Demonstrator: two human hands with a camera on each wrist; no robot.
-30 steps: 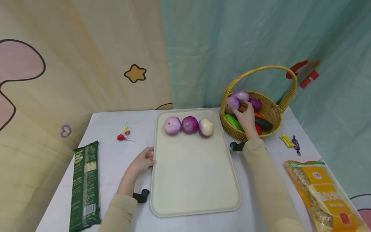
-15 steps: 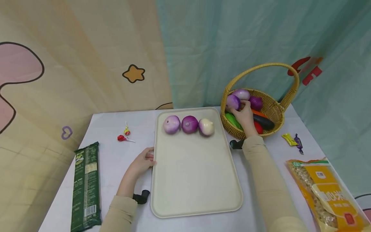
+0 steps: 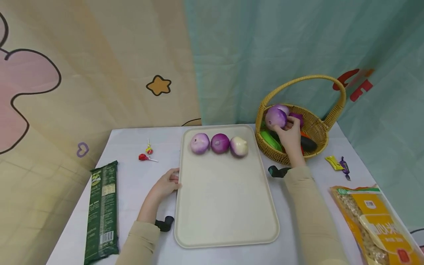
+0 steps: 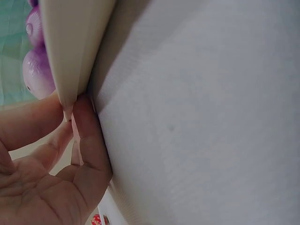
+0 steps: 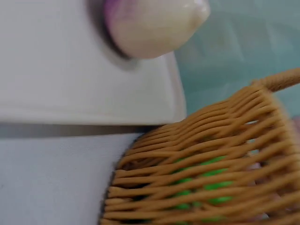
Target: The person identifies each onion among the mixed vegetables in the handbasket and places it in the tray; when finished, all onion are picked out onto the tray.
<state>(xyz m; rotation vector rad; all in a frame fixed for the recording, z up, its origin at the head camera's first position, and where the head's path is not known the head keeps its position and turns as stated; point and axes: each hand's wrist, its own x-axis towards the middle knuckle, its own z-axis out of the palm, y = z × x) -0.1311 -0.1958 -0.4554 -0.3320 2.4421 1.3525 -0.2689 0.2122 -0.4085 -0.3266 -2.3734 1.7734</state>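
Toward three o'clock in the head view, the right hand (image 3: 289, 137) pinches a round, pale-purple onion (image 3: 275, 117) between thumb and fingers; gripped only from its near side, it could slip into the golden wicker basket (image 3: 269, 151). It lies at eleven o'clock of that hand. At the left wrist view's eight o'clock, the left hand (image 4: 47, 180) pinches a cream rectangular tray (image 4: 70, 47) by its edge. The right wrist view does not show the onion grip.

Head view high, facing forward and down; 2 wrist views close-in; all 3 share tray (image 3: 228, 200).
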